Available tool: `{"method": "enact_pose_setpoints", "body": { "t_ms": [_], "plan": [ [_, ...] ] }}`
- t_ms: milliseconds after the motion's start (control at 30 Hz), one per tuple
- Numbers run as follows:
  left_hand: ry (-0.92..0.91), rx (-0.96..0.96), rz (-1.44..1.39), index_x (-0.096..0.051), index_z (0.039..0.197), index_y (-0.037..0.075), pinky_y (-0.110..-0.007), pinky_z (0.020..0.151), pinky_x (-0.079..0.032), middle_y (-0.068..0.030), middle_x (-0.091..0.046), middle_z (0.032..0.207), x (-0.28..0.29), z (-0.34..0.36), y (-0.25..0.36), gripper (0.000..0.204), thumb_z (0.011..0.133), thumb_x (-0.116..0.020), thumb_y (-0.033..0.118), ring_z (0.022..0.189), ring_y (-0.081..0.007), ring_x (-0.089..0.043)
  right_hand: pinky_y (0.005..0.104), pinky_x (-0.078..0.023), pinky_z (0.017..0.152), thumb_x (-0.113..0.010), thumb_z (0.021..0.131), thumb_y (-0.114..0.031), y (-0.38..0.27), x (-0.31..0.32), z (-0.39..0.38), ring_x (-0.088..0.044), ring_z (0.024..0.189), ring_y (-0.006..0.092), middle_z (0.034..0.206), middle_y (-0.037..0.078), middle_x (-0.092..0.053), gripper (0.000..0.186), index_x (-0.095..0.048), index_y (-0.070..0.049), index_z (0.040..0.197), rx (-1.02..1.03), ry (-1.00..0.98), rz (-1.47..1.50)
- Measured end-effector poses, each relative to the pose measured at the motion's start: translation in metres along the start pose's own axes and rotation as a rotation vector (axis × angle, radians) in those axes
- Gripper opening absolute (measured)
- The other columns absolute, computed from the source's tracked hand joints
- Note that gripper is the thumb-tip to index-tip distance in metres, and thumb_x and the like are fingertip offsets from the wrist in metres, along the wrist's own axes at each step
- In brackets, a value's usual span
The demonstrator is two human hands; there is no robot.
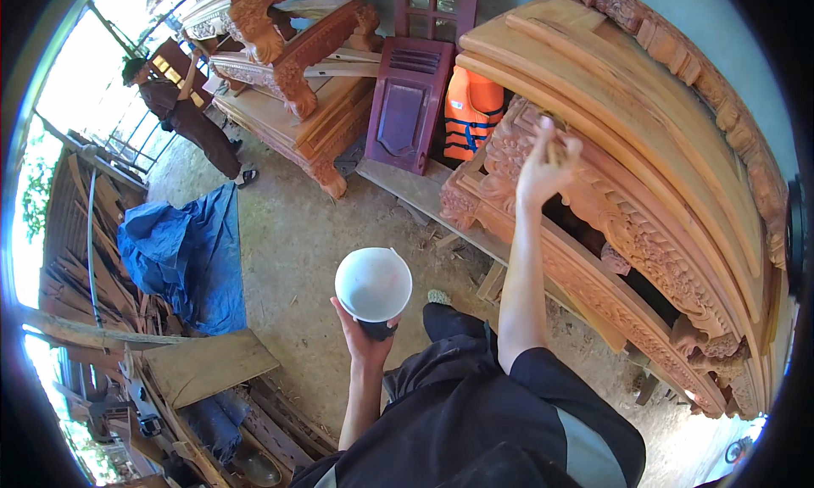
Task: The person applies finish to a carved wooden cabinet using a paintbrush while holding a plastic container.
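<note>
My left hand [366,334] grips a white bowl [373,283] from below and holds it out over the floor; its pale inside faces up. Something dark shows under the bowl, between my fingers. My right arm reaches forward to a large piece of carved wooden furniture [632,195]. There my right hand [549,167] is closed, close to the carved edge beneath the thick wooden top. Something small and brownish shows at its fingers, too blurred to name.
An orange life vest [471,113] hangs beside a purple panelled door [411,106]. Carved tables [292,106] are stacked farther off, and a person [182,106] stands near them. A blue tarp [186,255] and scrap wood [80,250] lie at the left.
</note>
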State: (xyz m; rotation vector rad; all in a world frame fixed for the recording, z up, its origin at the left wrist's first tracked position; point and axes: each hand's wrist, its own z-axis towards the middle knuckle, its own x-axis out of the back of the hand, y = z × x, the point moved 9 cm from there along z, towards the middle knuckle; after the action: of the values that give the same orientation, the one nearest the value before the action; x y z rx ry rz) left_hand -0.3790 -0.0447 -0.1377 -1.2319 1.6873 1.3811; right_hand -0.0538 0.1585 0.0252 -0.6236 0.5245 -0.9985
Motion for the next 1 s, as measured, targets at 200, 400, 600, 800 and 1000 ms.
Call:
{"method": "enact_pose_setpoints", "body": {
  "t_ms": [200, 400, 600, 800, 1000],
  "plan": [
    [0.055, 0.013, 0.043, -0.046, 0.142, 0.018, -0.036, 0.060, -0.048, -0.0093, -0.058, 0.129, 0.008, 0.020, 0.009, 0.070, 0.098, -0.038, 0.072, 0.092, -0.0240, -0.061, 0.0288, -0.052, 0.063, -0.067, 0.099, -0.016, -0.009, 0.016, -0.008, -0.069, 0.069, 0.0145, 0.082, 0.011, -0.072, 0.022, -0.056, 0.000, 0.089, -0.144, -0.034, 0.304],
    [-0.031, 0.073, 0.024, -0.046, 0.142, 0.020, -0.037, 0.060, -0.051, -0.0085, -0.058, 0.130, -0.003, 0.057, 0.008, 0.069, 0.097, -0.038, 0.072, 0.095, -0.0243, -0.062, 0.0325, -0.049, 0.058, -0.071, 0.095, -0.013, 0.024, 0.000, -0.060, -0.066, 0.063, 0.0213, 0.076, 0.011, -0.069, 0.014, -0.062, -0.004, 0.089, -0.017, -0.570, -0.040],
    [0.014, 0.056, 0.084, -0.047, 0.142, 0.020, -0.036, 0.059, -0.053, -0.0082, -0.060, 0.129, -0.003, 0.081, 0.033, 0.070, 0.097, -0.038, 0.073, 0.096, -0.0247, -0.065, 0.0365, -0.051, 0.059, -0.074, 0.090, -0.008, -0.008, 0.023, -0.082, -0.067, 0.065, 0.0305, 0.076, 0.012, -0.067, 0.012, -0.063, -0.006, 0.090, 0.177, -0.400, -0.077],
    [0.130, 0.042, 0.098, -0.048, 0.141, 0.018, -0.036, 0.058, -0.052, -0.0109, -0.061, 0.127, 0.011, 0.097, 0.056, 0.073, 0.095, -0.038, 0.075, 0.096, -0.0275, -0.065, 0.0357, -0.052, 0.060, -0.074, 0.090, -0.006, 0.002, 0.019, -0.115, -0.069, 0.071, 0.0325, 0.080, 0.016, -0.068, 0.010, -0.066, -0.004, 0.097, 0.212, -0.473, -0.189],
    [0.029, 0.090, 0.068, -0.054, 0.135, 0.015, -0.037, 0.063, -0.053, -0.0088, -0.065, 0.119, 0.003, 0.137, 0.053, 0.074, 0.095, -0.037, 0.075, 0.091, -0.0244, -0.065, 0.0340, -0.056, 0.060, -0.070, 0.093, -0.001, 0.013, -0.002, -0.122, -0.069, 0.069, 0.0274, 0.081, 0.015, -0.069, 0.009, -0.064, 0.004, 0.097, 0.308, -0.621, -0.248]
  ]
}}
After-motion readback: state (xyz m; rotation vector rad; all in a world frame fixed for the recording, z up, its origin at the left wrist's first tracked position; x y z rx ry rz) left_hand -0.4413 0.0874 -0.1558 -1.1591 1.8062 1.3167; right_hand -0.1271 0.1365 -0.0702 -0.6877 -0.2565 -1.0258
